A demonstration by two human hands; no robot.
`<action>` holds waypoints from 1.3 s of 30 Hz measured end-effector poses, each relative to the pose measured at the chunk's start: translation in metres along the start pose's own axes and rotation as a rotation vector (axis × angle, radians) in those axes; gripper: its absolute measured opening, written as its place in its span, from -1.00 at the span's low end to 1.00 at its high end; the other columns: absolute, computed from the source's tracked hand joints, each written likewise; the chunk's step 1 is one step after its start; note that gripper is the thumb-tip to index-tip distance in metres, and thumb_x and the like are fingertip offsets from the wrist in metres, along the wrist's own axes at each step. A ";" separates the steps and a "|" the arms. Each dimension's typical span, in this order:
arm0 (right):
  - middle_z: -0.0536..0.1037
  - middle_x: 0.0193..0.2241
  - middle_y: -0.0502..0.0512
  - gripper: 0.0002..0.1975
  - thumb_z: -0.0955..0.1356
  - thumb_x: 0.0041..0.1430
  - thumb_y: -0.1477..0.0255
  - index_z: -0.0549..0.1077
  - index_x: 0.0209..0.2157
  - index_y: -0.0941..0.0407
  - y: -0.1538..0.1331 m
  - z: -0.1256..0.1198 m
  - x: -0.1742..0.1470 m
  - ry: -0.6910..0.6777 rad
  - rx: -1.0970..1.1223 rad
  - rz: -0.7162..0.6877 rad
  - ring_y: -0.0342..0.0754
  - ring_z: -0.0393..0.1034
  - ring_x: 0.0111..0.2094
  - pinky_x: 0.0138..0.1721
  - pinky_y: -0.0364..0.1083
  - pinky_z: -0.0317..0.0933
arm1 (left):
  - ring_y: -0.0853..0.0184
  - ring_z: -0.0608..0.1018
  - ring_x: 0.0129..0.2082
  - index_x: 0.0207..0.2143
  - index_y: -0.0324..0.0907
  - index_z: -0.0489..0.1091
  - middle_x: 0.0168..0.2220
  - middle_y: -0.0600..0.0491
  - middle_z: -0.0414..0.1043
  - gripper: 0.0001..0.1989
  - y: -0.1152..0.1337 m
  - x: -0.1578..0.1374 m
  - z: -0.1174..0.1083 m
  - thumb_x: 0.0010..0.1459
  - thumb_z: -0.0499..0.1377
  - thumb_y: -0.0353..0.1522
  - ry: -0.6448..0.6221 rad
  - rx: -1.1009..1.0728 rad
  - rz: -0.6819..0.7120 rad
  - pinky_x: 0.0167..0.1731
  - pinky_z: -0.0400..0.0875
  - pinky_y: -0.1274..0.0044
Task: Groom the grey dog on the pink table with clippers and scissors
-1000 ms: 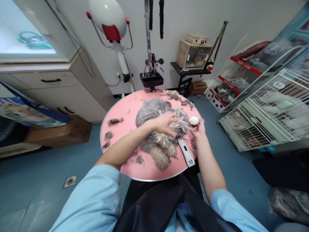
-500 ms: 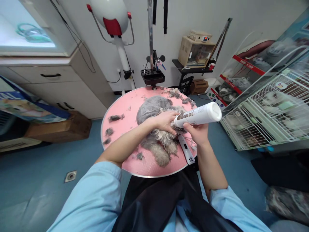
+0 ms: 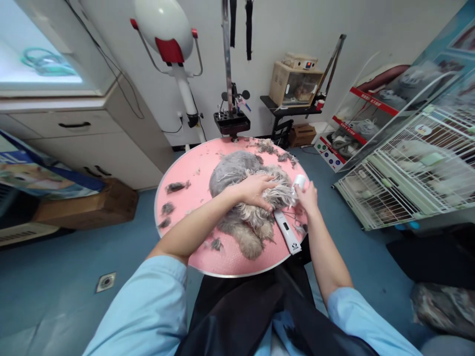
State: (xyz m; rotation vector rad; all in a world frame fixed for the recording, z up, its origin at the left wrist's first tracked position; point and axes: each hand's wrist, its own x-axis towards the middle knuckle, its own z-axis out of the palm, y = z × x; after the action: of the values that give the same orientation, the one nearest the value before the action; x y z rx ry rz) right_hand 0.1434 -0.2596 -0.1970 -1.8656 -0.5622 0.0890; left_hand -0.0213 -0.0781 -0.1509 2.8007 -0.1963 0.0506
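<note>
A grey long-haired dog (image 3: 237,168) lies on the round pink grooming table (image 3: 200,262), its back clipped short and its head fur shaggy. My left hand (image 3: 258,190) rests flat on the shaggy fur around its neck, fingers spread. At the right edge of the table, beside the dog's head, my right hand (image 3: 308,199) is closed round a white bottle (image 3: 299,182), which is mostly hidden by the fingers and fur. White hair clippers (image 3: 287,233) lie on the table between the dog and my right forearm.
Clumps of cut hair (image 3: 175,187) are scattered over the table. Behind it stand a grooming post with a tool tray (image 3: 232,123) and a white dryer (image 3: 166,29). Wire cages (image 3: 419,163) are on the right, a cabinet (image 3: 74,143) on the left.
My right hand has lowered and turned the bottle, which pointed up to the right before and now sits lower by the dog's head. My left hand stays on the dog.
</note>
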 end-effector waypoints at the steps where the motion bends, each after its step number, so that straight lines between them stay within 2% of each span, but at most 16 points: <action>1: 0.50 -0.25 0.18 -0.69 0.38 0.03 0.21 0.44 -0.27 0.14 -0.007 0.003 -0.009 0.012 0.004 -0.101 0.11 0.38 -0.08 -0.03 0.08 0.31 | -0.10 0.22 0.31 0.28 -0.14 0.19 0.34 -0.27 0.09 -0.04 0.001 0.001 0.000 -0.09 0.31 0.11 0.003 0.005 0.003 0.23 0.12 0.16; 3: 0.50 -0.21 0.16 -0.81 0.38 0.10 0.27 0.50 -0.29 0.08 -0.026 0.012 -0.028 -0.051 0.011 -0.399 0.10 0.37 -0.05 0.05 0.11 0.26 | -0.09 0.30 0.25 0.21 -0.13 0.29 0.27 -0.24 0.21 -0.10 0.003 0.002 0.000 -0.12 0.33 0.11 0.014 0.014 0.022 0.20 0.17 0.17; 4: 0.50 -0.22 0.14 -0.86 0.39 0.10 0.30 0.52 -0.33 0.05 -0.036 0.018 -0.036 -0.169 -0.009 -0.543 0.09 0.38 -0.08 0.05 0.12 0.26 | -0.07 0.35 0.20 0.14 -0.14 0.36 0.22 -0.21 0.28 -0.17 0.004 0.002 0.000 -0.12 0.33 0.09 0.021 0.017 0.041 0.18 0.21 0.19; 6: 0.49 -0.25 0.14 -0.91 0.41 0.11 0.36 0.54 -0.43 0.05 -0.052 0.029 -0.047 -0.352 -0.085 -0.682 0.09 0.38 -0.13 0.02 0.13 0.29 | -0.02 0.41 0.13 0.01 -0.16 0.44 0.13 -0.17 0.36 -0.30 0.004 0.002 -0.001 -0.10 0.35 0.05 0.035 0.016 0.086 0.15 0.25 0.24; 8: 0.47 -0.24 0.16 -0.88 0.38 0.15 0.43 0.54 -0.45 0.07 -0.061 0.036 -0.051 -0.426 -0.148 -0.690 0.09 0.37 -0.12 0.01 0.14 0.30 | 0.00 0.41 0.12 0.01 -0.19 0.43 0.12 -0.17 0.36 -0.32 0.003 0.000 -0.002 -0.08 0.35 0.02 0.050 0.004 0.103 0.15 0.26 0.27; 11: 0.43 -0.10 0.19 -0.91 0.35 0.15 0.50 0.53 -0.38 0.08 -0.064 0.039 -0.052 -0.457 -0.182 -0.683 0.11 0.34 0.00 0.09 0.16 0.27 | 0.02 0.41 0.11 0.06 -0.21 0.37 0.12 -0.17 0.35 -0.25 0.002 -0.002 -0.004 -0.11 0.37 0.00 0.064 -0.009 0.075 0.12 0.29 0.29; 16: 0.38 0.07 0.27 -0.91 0.34 0.14 0.53 0.48 -0.41 0.11 -0.065 0.037 -0.052 -0.480 -0.200 -0.677 0.16 0.28 0.14 0.20 0.20 0.18 | 0.00 0.44 0.07 -0.07 -0.25 0.40 0.04 -0.21 0.40 -0.33 0.001 -0.005 -0.006 -0.12 0.37 0.01 0.032 0.029 0.023 0.07 0.32 0.29; 19: 0.35 0.14 0.29 -0.94 0.34 0.11 0.54 0.44 -0.41 0.12 -0.066 0.036 -0.053 -0.550 -0.176 -0.661 0.15 0.26 0.19 0.23 0.18 0.16 | -0.04 0.41 0.12 -0.02 -0.24 0.36 0.09 -0.23 0.37 -0.28 0.002 -0.008 -0.005 -0.13 0.36 0.03 0.045 0.060 -0.001 0.12 0.26 0.24; 21: 0.33 0.17 0.30 -0.97 0.37 0.09 0.51 0.42 -0.42 0.12 -0.067 0.036 -0.054 -0.545 -0.181 -0.627 0.16 0.24 0.22 0.25 0.18 0.13 | -0.09 0.35 0.18 0.03 -0.24 0.33 0.13 -0.25 0.34 -0.21 0.003 -0.009 -0.002 -0.15 0.36 0.05 0.062 0.099 -0.018 0.17 0.18 0.18; 24: 0.32 0.16 0.28 -0.93 0.37 0.10 0.49 0.41 -0.45 0.12 -0.064 0.036 -0.055 -0.548 -0.171 -0.596 0.16 0.22 0.22 0.25 0.19 0.11 | -0.14 0.28 0.24 0.11 -0.25 0.27 0.20 -0.29 0.26 -0.11 0.008 -0.011 0.002 -0.17 0.36 0.07 0.056 0.145 -0.049 0.22 0.10 0.15; 28: 0.33 0.11 0.25 -0.88 0.37 0.08 0.46 0.38 -0.51 0.11 -0.057 0.027 -0.051 -0.628 -0.049 -0.548 0.17 0.22 0.21 0.24 0.18 0.09 | -0.16 0.21 0.29 0.22 -0.26 0.17 0.28 -0.35 0.15 0.01 0.014 -0.011 0.004 -0.18 0.35 0.09 -0.013 0.167 -0.088 0.24 0.07 0.16; 31: 0.40 0.03 0.19 -0.84 0.33 0.09 0.48 0.30 -0.54 0.09 -0.052 0.014 -0.051 -0.676 0.079 -0.479 0.11 0.29 0.14 0.19 0.15 0.15 | -0.18 0.20 0.30 0.34 -0.24 -0.03 0.34 -0.39 0.02 0.16 0.015 -0.011 -0.001 -0.17 0.34 0.11 -0.070 0.193 -0.160 0.22 0.11 0.17; 34: 0.42 -0.03 0.18 -0.86 0.33 0.11 0.47 0.30 -0.51 0.08 -0.053 0.011 -0.056 -0.625 0.087 -0.486 0.09 0.34 0.07 0.12 0.12 0.21 | -0.17 0.22 0.29 0.40 -0.20 -0.23 0.37 -0.38 -0.04 0.22 0.014 -0.011 -0.009 -0.12 0.30 0.11 -0.106 0.221 -0.208 0.17 0.19 0.21; 36: 0.41 -0.05 0.21 -0.90 0.40 0.07 0.41 0.38 -0.39 0.08 -0.057 0.018 -0.059 -0.528 -0.004 -0.541 0.14 0.33 0.04 0.10 0.15 0.21 | -0.13 0.24 0.29 0.40 -0.23 -0.26 0.36 -0.38 -0.04 0.19 0.014 -0.011 -0.013 -0.06 0.27 0.10 -0.120 0.236 -0.215 0.15 0.22 0.24; 37: 0.41 -0.07 0.23 -0.86 0.42 0.05 0.40 0.40 -0.34 0.09 -0.059 0.023 -0.060 -0.484 -0.073 -0.565 0.17 0.32 0.01 0.08 0.17 0.21 | -0.13 0.24 0.29 0.40 -0.25 -0.26 0.36 -0.38 -0.03 0.17 0.014 -0.011 -0.014 -0.05 0.26 0.09 -0.124 0.244 -0.218 0.15 0.23 0.25; 39: 0.40 -0.13 0.24 -0.87 0.42 0.07 0.41 0.42 -0.32 0.09 -0.062 0.033 -0.059 -0.446 -0.218 -0.609 0.20 0.30 -0.04 0.04 0.20 0.22 | -0.12 0.23 0.30 0.39 -0.27 -0.23 0.35 -0.39 -0.01 0.17 0.014 -0.010 -0.014 -0.06 0.26 0.09 -0.125 0.255 -0.211 0.15 0.23 0.25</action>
State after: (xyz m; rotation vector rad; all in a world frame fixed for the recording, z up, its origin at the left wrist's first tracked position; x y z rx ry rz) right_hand 0.0600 -0.2396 -0.1648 -1.8074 -1.4748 0.0384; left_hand -0.0338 -0.0857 -0.1336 3.0641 0.0842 -0.1611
